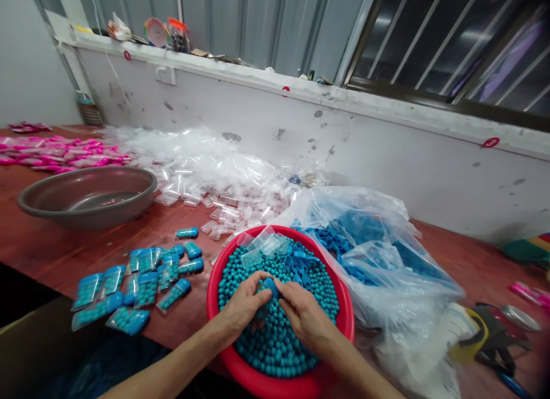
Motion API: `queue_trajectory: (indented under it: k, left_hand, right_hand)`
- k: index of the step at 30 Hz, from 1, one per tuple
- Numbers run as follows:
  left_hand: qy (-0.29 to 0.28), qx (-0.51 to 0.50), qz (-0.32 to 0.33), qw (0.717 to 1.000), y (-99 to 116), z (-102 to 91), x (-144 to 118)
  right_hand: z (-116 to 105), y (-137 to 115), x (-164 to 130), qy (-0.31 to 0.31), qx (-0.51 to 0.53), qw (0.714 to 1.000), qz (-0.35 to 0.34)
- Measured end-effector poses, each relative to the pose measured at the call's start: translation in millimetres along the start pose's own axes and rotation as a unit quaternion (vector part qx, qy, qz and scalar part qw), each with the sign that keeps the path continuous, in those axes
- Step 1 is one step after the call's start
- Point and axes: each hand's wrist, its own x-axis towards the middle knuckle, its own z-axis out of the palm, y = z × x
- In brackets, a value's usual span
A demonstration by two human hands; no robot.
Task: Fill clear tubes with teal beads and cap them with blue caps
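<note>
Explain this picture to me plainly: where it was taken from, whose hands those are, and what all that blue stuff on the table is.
The one picture comes from a camera worn on a person's head, looking forward and down, so the two bare arms reaching in from the bottom are that person's own. There is no machine.

The left hand and right hand meet over a red basin full of small teal beads. Between their fingers they pinch a small blue piece; what it is exactly is too hidden to tell.

The basin stands on a reddish table. To the left lie filled clear packets with blue ends, and farther back a grey metal bowl. Behind is a heap of empty clear packets, far left a row of pink packets, and right of the basin a plastic bag of blue parts.
</note>
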Motion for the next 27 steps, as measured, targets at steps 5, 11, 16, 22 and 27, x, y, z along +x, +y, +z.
queue_trajectory:
  k: [5, 11, 16, 22, 27]
  left_hand:
    - [-0.063, -0.017, 0.000, 0.998, -1, -0.9, 1]
    - [-0.026, 0.036, 0.008, 0.999, 0, 2.8, -3]
    - [0.008, 0.033, 0.051, 0.998, -3, 0.5, 0]
    - [0.024, 0.053, 0.109, 0.992, -3, -2.8, 4]
    - [0.015, 0.073, 0.102, 0.992, 0, -2.9, 2]
  right_hand:
    - [-18, 15, 15, 0.019, 0.251, 0.954, 0.159]
    - [-3, 7, 13, 0.076, 0.210, 0.966, 0.131]
    - [7, -10, 3, 0.017, 0.066, 0.997, 0.045]
    - [31, -14, 4, -0.009, -0.074, 0.993, 0.091]
    - [47, -21, 6, 0.070, -0.127, 0.987, 0.067]
